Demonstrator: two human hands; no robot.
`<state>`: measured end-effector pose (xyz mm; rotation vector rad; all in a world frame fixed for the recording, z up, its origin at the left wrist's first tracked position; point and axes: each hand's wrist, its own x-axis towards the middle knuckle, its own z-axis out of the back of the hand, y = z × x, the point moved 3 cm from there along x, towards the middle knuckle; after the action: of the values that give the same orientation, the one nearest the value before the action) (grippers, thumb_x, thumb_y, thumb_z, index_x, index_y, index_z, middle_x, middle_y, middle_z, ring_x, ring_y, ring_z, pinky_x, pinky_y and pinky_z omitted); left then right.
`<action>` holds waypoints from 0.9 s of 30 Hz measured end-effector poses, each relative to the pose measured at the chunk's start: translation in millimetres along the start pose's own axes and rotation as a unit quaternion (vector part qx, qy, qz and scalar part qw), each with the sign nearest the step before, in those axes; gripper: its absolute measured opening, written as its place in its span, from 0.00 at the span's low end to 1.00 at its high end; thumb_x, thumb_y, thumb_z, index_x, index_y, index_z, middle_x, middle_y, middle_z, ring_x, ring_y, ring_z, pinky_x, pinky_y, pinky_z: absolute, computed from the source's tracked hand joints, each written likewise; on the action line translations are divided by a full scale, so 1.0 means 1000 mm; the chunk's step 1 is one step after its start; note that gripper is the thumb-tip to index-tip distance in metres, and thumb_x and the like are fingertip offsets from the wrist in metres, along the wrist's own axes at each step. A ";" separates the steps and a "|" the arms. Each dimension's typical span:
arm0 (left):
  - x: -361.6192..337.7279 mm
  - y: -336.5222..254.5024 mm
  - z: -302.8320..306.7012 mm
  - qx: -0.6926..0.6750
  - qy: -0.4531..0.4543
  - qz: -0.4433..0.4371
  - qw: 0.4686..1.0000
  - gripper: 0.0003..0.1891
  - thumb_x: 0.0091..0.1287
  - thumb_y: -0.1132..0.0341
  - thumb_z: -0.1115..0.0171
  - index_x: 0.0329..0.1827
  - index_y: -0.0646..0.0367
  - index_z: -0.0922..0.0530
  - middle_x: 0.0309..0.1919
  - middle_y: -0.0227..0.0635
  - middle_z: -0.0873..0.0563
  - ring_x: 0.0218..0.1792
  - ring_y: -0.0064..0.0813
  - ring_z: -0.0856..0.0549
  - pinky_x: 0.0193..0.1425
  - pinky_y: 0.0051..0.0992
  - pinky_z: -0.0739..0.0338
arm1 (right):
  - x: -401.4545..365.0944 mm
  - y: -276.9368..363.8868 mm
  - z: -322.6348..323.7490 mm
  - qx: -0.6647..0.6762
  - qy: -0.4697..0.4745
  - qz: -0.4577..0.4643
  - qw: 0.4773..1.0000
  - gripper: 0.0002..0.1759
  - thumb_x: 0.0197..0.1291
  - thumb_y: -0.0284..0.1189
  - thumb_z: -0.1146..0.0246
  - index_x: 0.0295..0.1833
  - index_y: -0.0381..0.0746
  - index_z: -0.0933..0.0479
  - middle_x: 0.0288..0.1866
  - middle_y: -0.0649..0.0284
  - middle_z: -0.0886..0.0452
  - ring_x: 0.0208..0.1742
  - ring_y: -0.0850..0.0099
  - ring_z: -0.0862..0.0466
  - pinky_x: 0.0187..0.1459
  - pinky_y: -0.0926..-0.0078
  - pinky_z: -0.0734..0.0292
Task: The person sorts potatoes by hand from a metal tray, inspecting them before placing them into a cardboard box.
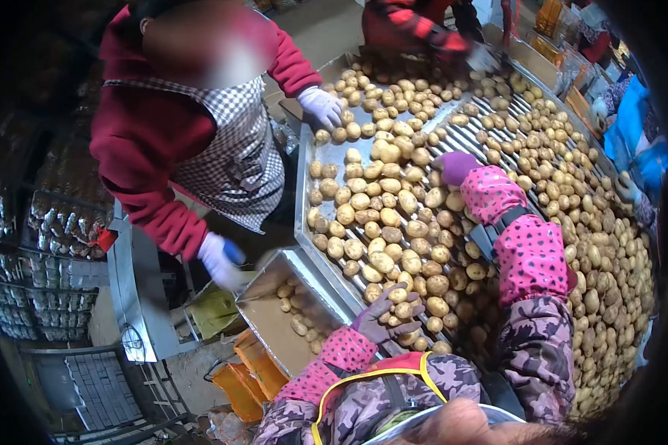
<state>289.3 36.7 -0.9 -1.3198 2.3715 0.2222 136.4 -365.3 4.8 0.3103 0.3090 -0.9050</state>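
My left hand (372,320), in a purple glove, is curled around a few small potatoes (402,310) at the near edge of the sorting table. Reaching farther across, my right hand (455,167) rests among the potatoes on the metal rollers. Its purple glove shows mostly from the back, with the fingertips hidden. Pink dotted sleeve covers reach up both forearms, and a dark band circles the right one. Many loose potatoes (390,216) lie around and between my hands.
A metal-sided chute (263,315) holding some potatoes adjoins the table's near left corner. Orange bags (251,371) hang below it. Across the left edge stands a co-worker in a checked apron (234,141), with white-gloved hands. Other people work at the far and right edges.
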 end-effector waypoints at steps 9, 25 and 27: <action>0.002 0.002 -0.004 -0.033 0.040 -0.015 0.999 0.36 0.71 0.68 0.34 0.81 0.42 0.38 0.80 0.45 0.34 0.81 0.58 0.36 0.82 0.65 0.40 | 0.005 -0.012 0.003 0.118 -0.218 -0.132 0.960 0.21 0.65 0.34 0.36 0.64 0.47 0.18 0.57 0.49 0.14 0.60 0.52 0.15 0.60 0.56 0.19; 0.003 0.007 0.003 -0.041 0.027 -0.040 0.998 0.29 0.77 0.61 0.37 0.77 0.57 0.34 0.72 0.48 0.25 0.75 0.55 0.27 0.74 0.57 0.25 | -0.037 0.080 -0.030 0.122 -0.165 0.056 0.977 0.18 0.62 0.35 0.35 0.57 0.46 0.17 0.46 0.54 0.11 0.48 0.51 0.11 0.49 0.52 0.16; 0.007 -0.001 0.001 -0.039 0.027 -0.046 0.998 0.28 0.77 0.61 0.37 0.77 0.57 0.34 0.71 0.48 0.24 0.75 0.54 0.26 0.70 0.53 0.21 | -0.004 0.066 -0.027 0.035 -0.082 0.001 0.996 0.14 0.61 0.32 0.36 0.53 0.51 0.16 0.44 0.54 0.11 0.48 0.51 0.11 0.48 0.52 0.17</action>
<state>287.0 31.4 -4.6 -1.4863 2.3608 0.2572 183.8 -313.6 -9.9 0.2993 0.1258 -0.9354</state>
